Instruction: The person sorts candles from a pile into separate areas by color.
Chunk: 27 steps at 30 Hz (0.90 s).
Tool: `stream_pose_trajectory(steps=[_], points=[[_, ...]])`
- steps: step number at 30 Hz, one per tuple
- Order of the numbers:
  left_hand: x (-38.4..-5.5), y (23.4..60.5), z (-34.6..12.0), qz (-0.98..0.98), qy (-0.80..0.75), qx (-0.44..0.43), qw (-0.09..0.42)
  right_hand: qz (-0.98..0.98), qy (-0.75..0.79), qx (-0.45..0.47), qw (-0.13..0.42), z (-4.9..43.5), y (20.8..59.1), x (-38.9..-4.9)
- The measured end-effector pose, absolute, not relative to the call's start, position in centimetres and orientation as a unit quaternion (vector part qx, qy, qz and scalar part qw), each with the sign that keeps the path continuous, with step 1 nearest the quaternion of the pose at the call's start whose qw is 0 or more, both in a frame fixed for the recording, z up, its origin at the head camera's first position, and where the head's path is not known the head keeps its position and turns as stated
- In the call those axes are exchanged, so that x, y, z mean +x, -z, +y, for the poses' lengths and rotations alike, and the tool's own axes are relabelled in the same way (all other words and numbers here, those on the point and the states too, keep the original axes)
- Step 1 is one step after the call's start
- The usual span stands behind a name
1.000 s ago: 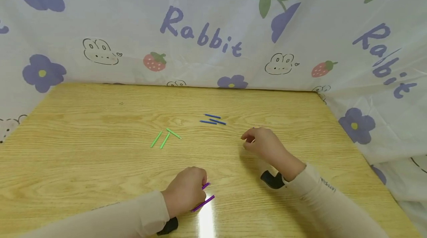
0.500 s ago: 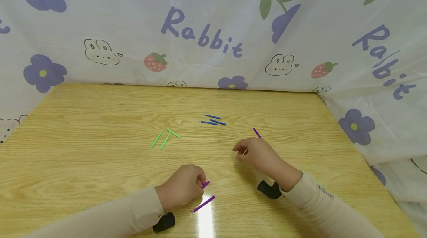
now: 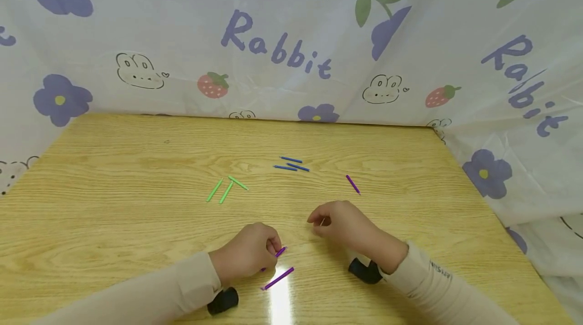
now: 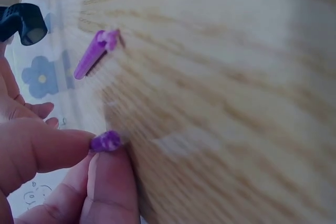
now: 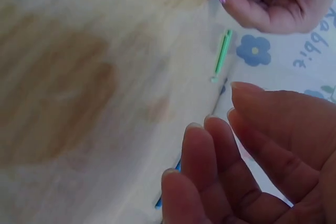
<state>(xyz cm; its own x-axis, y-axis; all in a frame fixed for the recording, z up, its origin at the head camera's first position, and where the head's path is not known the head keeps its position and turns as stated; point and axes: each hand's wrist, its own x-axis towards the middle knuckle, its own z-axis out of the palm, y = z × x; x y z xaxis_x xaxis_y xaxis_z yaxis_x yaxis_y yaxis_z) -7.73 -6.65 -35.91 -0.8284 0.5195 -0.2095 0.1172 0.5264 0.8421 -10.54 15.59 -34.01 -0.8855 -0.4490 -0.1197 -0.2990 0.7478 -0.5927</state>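
With thumb and fingertips, my left hand (image 3: 243, 253) pinches a thin purple candle-like stick (image 3: 282, 251) low over the table; its mottled end (image 4: 109, 141) faces the left wrist camera. Another purple stick (image 3: 279, 279) lies just in front of that hand, inside a bright reflection. My right hand (image 3: 348, 224) hovers to the right with relaxed, slightly bent fingers and holds nothing; in the right wrist view, a gap shows between its thumb and fingers (image 5: 197, 156). Beyond it a third purple stick (image 3: 352, 185) lies on the wood.
Three green sticks (image 3: 226, 192) lie left of centre on the wooden table (image 3: 136, 224). Three blue sticks (image 3: 285, 168) are grouped farther back. A patterned white curtain (image 3: 273, 87) hangs behind the table and along its sides. Black camera mounts (image 3: 223, 300) sit at both wrists.
My right hand has drawn back toward me and left, uncovering the purple stick at the right. The left hand has shifted slightly left and still pinches its stick.
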Motion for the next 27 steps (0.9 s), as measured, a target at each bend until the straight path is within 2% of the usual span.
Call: stream_pose_trajectory(steps=[12, 27], points=[[-7.9, 35.8, -6.8, 0.822, -0.480, 0.161, 0.261, 0.906, 0.312, -0.246, 0.148, 15.2, 34.4, -9.1], [-8.1, 35.8, -7.7, 0.802, -0.511, 0.149, 0.269, 0.879, 0.294, -0.334, 0.170, 13.9, 35.0, -8.0]])
